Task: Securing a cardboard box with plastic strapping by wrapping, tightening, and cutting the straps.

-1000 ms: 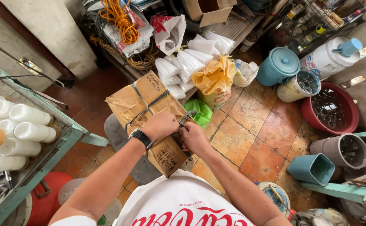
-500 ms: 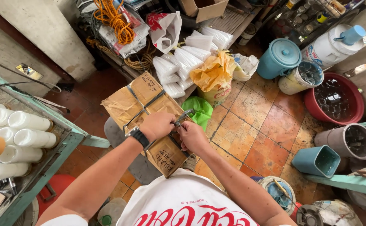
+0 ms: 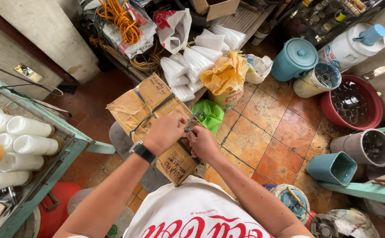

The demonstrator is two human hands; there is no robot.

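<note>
At the far left, white cups lie on their sides in rows on a green wire rack, with a red container on the floor below it. Toward the middle, a brown cardboard box bound with grey strapping rests on a grey stool over the tiled floor, just in front of the person. The left hand, with a black watch on its wrist, lies on the box, its fingers curled shut around the strapping and a thin metal tool. Touching it, the right hand has its fingers pinched together on the strap at the box's near edge. Just behind the box lies a green bag, and beyond that stacked clear plastic sleeves and an orange bag. An orange rope hangs coiled at the top. Further right stand a teal lidded bucket, a red basin holding glasses, a teal square bin and a grey pot.
</note>
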